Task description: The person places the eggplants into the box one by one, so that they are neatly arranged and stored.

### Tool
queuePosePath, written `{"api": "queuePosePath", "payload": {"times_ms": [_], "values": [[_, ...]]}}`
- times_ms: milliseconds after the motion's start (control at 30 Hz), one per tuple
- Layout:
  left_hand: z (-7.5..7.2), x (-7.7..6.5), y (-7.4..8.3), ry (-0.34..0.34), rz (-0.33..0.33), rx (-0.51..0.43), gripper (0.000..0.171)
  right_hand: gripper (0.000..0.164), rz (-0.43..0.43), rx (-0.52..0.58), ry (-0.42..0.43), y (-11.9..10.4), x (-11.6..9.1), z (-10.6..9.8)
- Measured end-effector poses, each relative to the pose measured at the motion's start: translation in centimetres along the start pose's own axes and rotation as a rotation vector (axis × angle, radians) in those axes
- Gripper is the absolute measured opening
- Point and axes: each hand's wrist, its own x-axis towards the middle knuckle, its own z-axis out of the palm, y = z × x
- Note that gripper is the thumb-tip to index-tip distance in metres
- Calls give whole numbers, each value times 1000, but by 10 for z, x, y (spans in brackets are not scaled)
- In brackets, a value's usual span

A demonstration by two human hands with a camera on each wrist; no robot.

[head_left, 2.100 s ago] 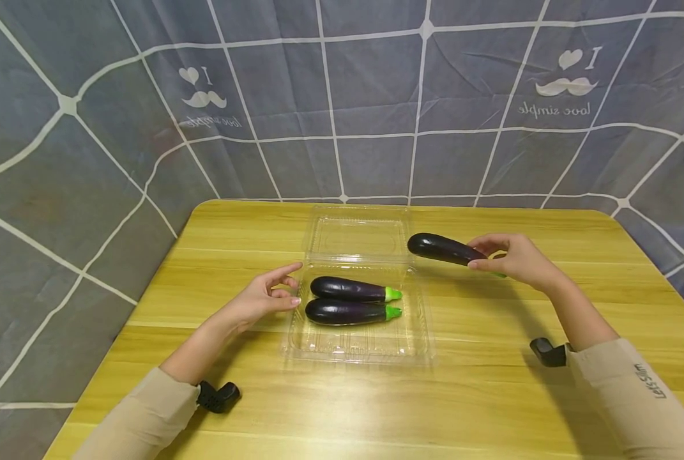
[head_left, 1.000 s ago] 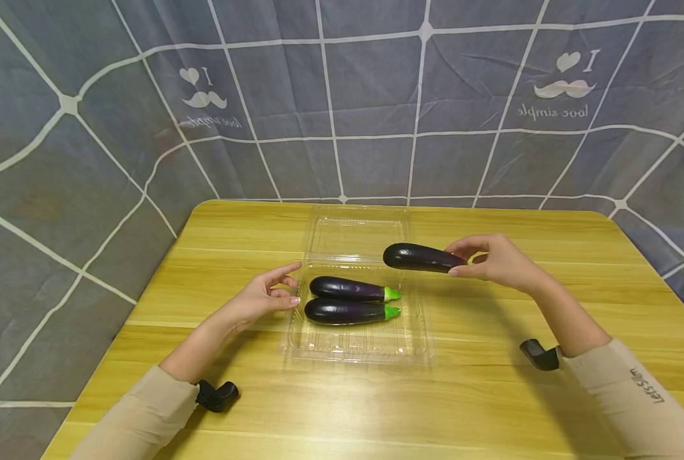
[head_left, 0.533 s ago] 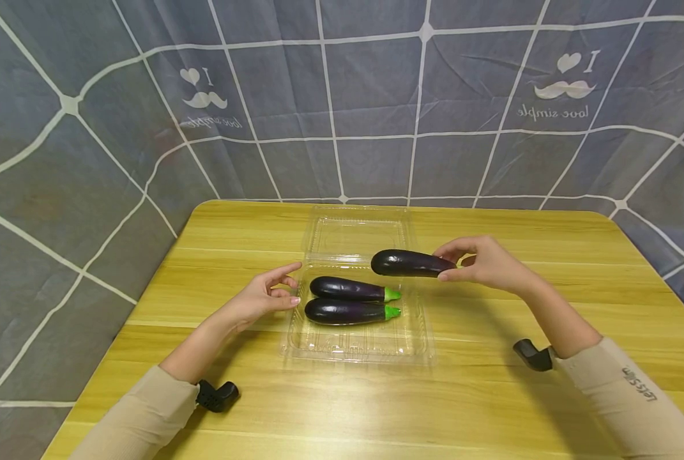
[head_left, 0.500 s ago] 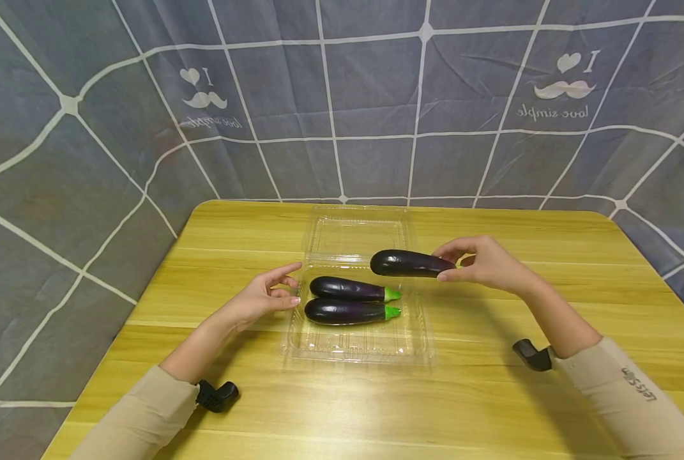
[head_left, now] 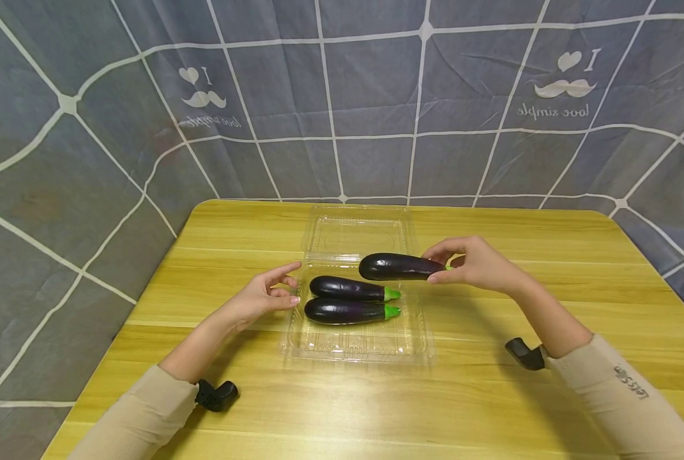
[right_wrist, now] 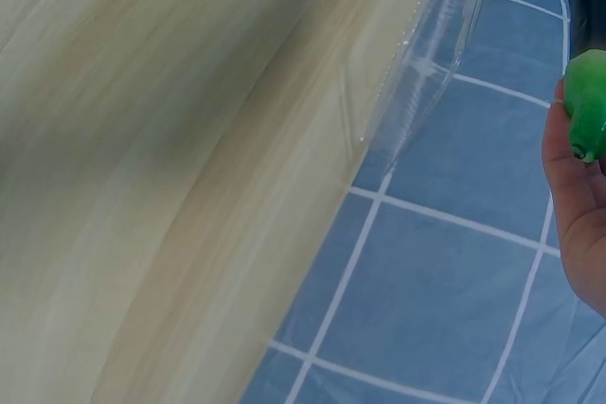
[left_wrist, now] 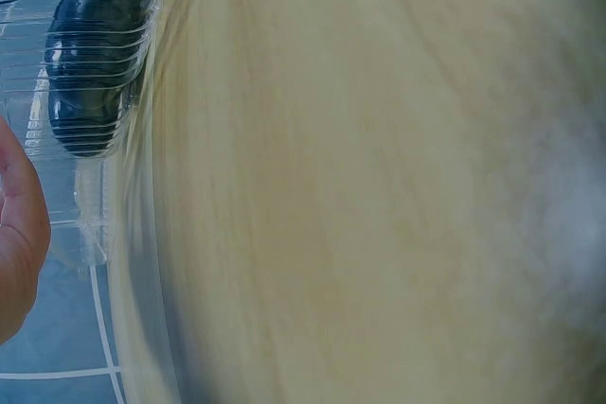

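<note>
Pinched near its stem end by my right hand, a dark purple eggplant hangs over the back of the clear plastic container, blunt end pointing left. Its green stem shows beside the fingers in the right wrist view. Inside the container lie two more eggplants side by side, a rear one and a front one, both with green stems to the right. My left hand is at the container's left edge, thumb and index finger apart; whether they touch the plastic is hard to tell.
The container's hinged lid lies folded back toward the far edge of the wooden table. Behind the table hangs a grey curtain with white grid lines. Black wrist cameras sit on both forearms.
My right hand has carried its eggplant leftward and slightly nearer, from right of the lid to above the container's back part. The left hand and the two eggplants inside stay put.
</note>
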Motion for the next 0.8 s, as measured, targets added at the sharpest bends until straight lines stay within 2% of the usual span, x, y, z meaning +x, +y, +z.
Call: {"api": "queuePosePath", "payload": {"times_ms": [800], "values": [[0, 1, -1, 1, 8, 18, 74, 33, -104, 96, -51, -17, 10, 16]]}}
